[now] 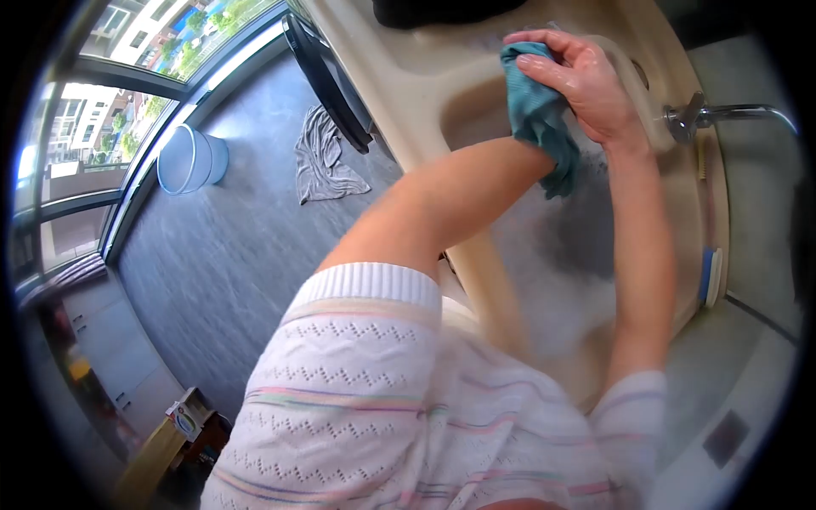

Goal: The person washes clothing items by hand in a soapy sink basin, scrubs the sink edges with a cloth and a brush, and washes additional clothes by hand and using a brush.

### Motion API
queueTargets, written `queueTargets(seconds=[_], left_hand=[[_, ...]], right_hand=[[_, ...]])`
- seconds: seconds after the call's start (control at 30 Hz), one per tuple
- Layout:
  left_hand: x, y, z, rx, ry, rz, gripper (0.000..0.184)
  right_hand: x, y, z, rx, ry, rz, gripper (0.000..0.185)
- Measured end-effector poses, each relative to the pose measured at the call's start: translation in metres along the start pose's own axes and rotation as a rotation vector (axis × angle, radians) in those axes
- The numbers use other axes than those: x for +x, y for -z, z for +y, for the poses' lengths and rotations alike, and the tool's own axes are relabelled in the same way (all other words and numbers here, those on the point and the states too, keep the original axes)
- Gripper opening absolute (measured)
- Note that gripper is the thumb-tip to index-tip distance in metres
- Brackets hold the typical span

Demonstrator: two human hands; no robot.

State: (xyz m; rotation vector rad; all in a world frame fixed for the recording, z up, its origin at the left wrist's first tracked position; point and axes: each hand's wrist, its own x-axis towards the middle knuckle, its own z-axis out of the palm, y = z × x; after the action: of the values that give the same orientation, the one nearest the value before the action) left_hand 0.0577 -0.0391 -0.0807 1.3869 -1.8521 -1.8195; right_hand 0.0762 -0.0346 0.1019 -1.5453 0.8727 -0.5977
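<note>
A wet teal cloth [537, 106] hangs bunched over the sink. The thumb and fingers of my right hand [585, 81] are closed on its upper end. My left forearm [476, 183] reaches in from the left and meets the cloth, which covers my left hand, so its fingers are hidden. Below both arms, the beige sink basin [510, 297] holds cloudy, sudsy water with a dark patch that I cannot make out.
A metal faucet [684, 117] juts in at the right, near a blue-and-white brush [711, 276] on the sink's edge. Black material [446, 10] lies at the top. On the floor are a grey cloth [323, 161] and a light blue bucket [194, 160].
</note>
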Motion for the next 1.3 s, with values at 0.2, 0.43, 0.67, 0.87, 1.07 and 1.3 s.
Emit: queueTargets(seconds=[0.2,0.43,0.67,0.87,1.07,1.3], left_hand=[[-0.028,-0.013,0.002,0.603,-0.165,-0.165,0.026],[-0.027,-0.035,-0.004,0.626,-0.225,-0.143,0.025],[-0.049,-0.034,-0.012,0.686,-0.205,-0.291,0.025],[-0.056,-0.041,-0.016,0.734,-0.204,-0.367,0.025],[-0.058,-0.051,-0.013,0.793,-0.213,-0.408,0.025],[-0.049,-0.048,-0.010,0.887,-0.219,-0.409,0.024]], right_hand=[[0.060,-0.066,0.012,-0.508,0.088,-0.032,0.024],[0.075,-0.092,0.029,-0.779,0.215,-0.027,0.022],[0.049,-0.094,0.028,-0.616,0.464,-0.058,0.014],[0.041,-0.103,0.028,-0.613,0.509,-0.225,0.012],[0.011,-0.088,0.027,-0.593,0.492,-0.346,0.013],[-0.058,0.019,0.105,-0.534,-0.017,0.121,0.011]])
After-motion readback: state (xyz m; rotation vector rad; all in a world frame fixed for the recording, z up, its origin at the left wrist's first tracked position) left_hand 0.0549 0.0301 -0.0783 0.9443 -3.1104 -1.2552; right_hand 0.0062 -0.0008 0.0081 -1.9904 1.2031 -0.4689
